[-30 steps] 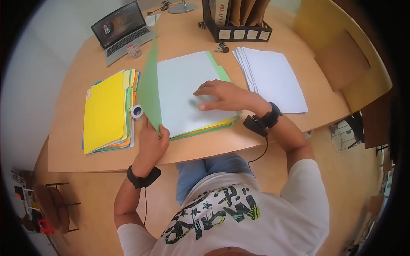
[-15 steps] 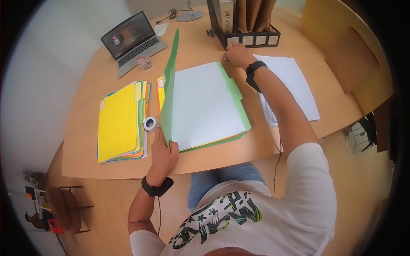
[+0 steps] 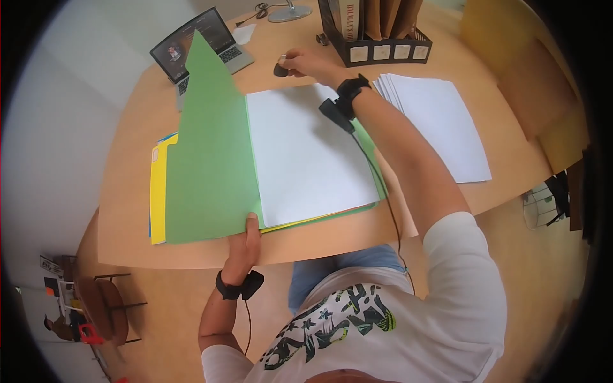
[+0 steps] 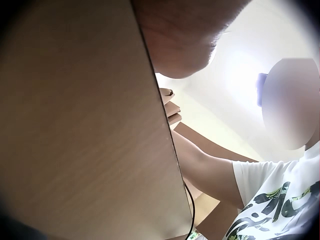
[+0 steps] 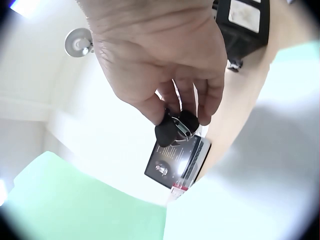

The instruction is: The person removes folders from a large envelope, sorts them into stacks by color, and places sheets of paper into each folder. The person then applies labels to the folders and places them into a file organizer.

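Note:
A green file folder (image 3: 207, 172) lies spread, its cover tilted left over the stack of yellow and other coloured folders (image 3: 158, 191). White paper (image 3: 306, 166) sits in its right half. At the folder's lower edge, near the fold, my left hand (image 3: 244, 249) pinches it, thumb on top. My right hand (image 3: 311, 65) is above the table past the paper's top edge. Its thumb and fingers pinch black binder clips (image 5: 165, 134), seen close in the right wrist view. In the left wrist view, the table's underside (image 4: 90, 125) hides most of the left hand's work.
To the right is a fanned stack of white paper (image 3: 437, 127). A black organizer (image 3: 389, 52) with a book and brown folders stands at the back, with a small dark clip (image 3: 321, 39) beside it. The laptop (image 3: 236, 60) is partly behind the raised cover. A lamp base (image 3: 289, 13) stands farther back.
My right hand went from over the paper to beside the organizer, then came back left with binder clips. The green cover, held upright before, has tipped left over the yellow stack and the tape roll.

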Tool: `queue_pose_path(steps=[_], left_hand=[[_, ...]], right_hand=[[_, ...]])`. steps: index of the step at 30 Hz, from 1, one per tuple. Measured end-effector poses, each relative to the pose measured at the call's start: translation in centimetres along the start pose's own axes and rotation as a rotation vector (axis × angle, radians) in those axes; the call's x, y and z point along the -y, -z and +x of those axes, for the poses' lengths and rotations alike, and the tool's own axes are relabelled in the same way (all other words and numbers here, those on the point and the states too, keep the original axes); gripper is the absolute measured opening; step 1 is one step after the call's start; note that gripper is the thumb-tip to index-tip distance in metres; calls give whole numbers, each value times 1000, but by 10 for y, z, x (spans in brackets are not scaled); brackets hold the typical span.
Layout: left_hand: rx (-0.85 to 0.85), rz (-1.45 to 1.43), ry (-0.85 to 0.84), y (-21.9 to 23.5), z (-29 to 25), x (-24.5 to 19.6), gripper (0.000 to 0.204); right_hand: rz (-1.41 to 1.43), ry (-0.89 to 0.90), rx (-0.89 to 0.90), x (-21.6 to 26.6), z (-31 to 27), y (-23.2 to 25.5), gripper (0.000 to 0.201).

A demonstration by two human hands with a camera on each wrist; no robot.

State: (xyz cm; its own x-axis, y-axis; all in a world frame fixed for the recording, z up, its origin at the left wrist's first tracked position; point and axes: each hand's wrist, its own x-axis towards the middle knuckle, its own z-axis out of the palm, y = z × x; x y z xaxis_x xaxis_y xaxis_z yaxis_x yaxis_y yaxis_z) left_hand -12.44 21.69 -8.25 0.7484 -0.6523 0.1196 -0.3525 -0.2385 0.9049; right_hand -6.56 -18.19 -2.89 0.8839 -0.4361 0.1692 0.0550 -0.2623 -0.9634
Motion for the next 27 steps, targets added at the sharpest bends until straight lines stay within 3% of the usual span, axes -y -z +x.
queue_pose_path(steps=[1,6,11,17,20,23,25,27], left_hand=[[9,-43,65,0,-1,-7,11],[24,-26,11,1,2,-1,10],[43,4,-54,2,4,7,13],[59,5,-59,5,3,12,22],[52,10,-72,6,3,15,24],[34,19,-95,5,4,14,24],[25,44,-123,4,4,16,23],[17,34,-148,3,5,14,22]], right_hand=[[21,10,3,1,5,-12,25],[28,60,49,-3,23,-55,25],[-51,-38,258,-6,31,-64,28],[-210,-113,248,18,11,-69,26],[-3,81,216,-14,31,-65,30],[-374,360,-275,-14,26,-36,29],[-872,321,-373,2,0,-3,19],[-1370,396,-335,-8,-16,31,18]])
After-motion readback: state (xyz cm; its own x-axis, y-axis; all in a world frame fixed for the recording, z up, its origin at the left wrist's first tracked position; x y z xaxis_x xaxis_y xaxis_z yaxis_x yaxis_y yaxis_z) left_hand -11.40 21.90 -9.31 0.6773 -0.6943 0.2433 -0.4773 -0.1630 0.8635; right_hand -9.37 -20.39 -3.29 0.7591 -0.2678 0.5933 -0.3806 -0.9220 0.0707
